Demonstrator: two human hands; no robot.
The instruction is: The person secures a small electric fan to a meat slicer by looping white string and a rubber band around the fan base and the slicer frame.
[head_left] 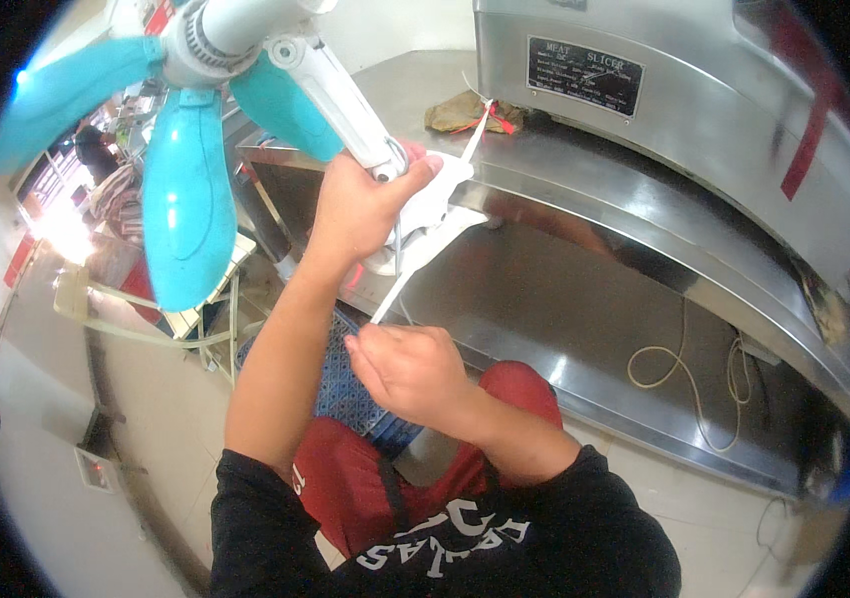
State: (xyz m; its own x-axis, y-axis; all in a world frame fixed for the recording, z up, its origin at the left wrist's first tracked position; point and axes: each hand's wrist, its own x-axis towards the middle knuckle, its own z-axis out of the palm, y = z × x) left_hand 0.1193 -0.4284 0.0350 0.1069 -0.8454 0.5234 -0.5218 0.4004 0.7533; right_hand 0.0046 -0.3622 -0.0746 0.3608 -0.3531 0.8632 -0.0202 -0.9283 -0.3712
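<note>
A fan with teal blades and a white bracket leans up at the upper left. My left hand is closed around the lower end of its bracket, by the white base. Below it, my right hand is a closed fist around the near end of a thin white strip. The strip runs up toward the base; where it joins is hidden. Beyond the base, a white tapered piece reaches the bench, beside a red tie and a brown cloth.
A steel bench with a lower shelf stands ahead and right, bearing a large metal slicing machine. A beige cable hangs there. A blue plastic crate is by my knees. A folding chair stands at left.
</note>
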